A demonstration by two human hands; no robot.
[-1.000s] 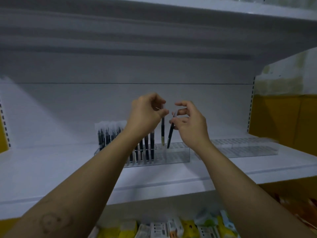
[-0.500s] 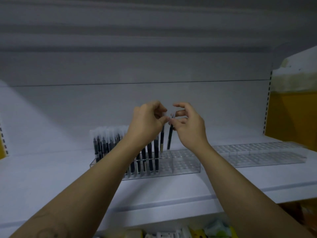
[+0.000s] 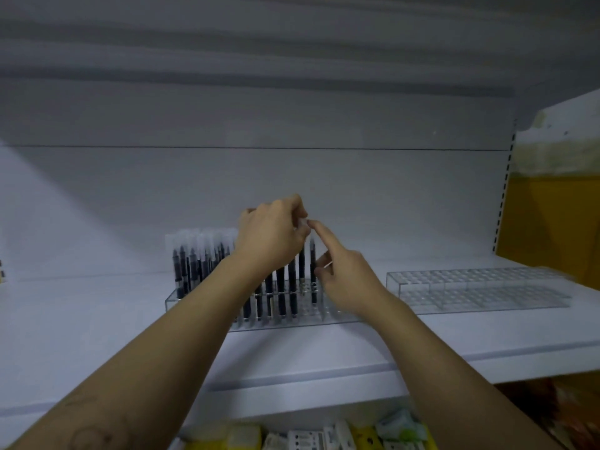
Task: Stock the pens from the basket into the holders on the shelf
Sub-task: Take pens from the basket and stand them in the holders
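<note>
Standing upright in a long clear plastic grid holder [image 3: 302,321] on the white metal shelf [image 3: 97,319] is a whole bunch of slim dark pens with clear caps [image 3: 282,287]. They fill the left part of it, far rows and near rows both. Both hands are up at the rightmost pen [image 3: 313,271], another dark one with a clear cap, which stands in a hole just right of its neighbour. The left hand [image 3: 272,238] comes in from the left with its fingers curled. Its grip looks pinched tight on the clear cap at the very top of that pen, though the cap is see-through and a bit blurry, so I can't say exactly how the fingertips sit. The right hand [image 3: 350,284] is lower and further right, over the holder's right end. Its grip has nothing in it: the index finger is stretched out straight so its tip touches the same cap, and the other fingers are loosely bent. Off to the right on the same shelf there's a second clear plastic grid holder [image 3: 480,287], apart from the first. Past that, at the far right, is a mustard-yellow wall panel [image 3: 552,228]. Down below the shelf's near edge there are some yellow and white packets [image 3: 308,440], too blurry to read.
</note>
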